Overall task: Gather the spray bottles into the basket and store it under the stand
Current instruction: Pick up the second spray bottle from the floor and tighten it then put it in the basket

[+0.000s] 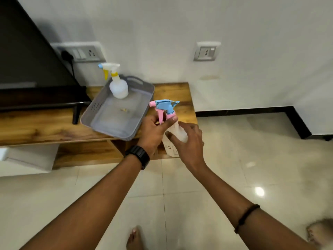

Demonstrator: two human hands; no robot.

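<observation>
A grey plastic basket (100,112) rests on the wooden stand (43,127), its near corner jutting over the front edge. Inside its far end stands a white spray bottle (118,87) with a yellow trigger. In front of the stand's right end I hold a second, translucent spray bottle (177,130) with a blue and pink head. My left hand (155,130) grips its neck just below the trigger. My right hand (189,141) wraps the body from the right. This bottle is upright, just right of the basket.
A dark TV (27,56) on black feet fills the stand's left part. Wall sockets (84,54) sit behind the basket, another socket (206,51) farther right. An open shelf space (86,152) lies under the stand top. Glossy floor tiles (252,159) spread to the right; my bare foot (135,239) is below.
</observation>
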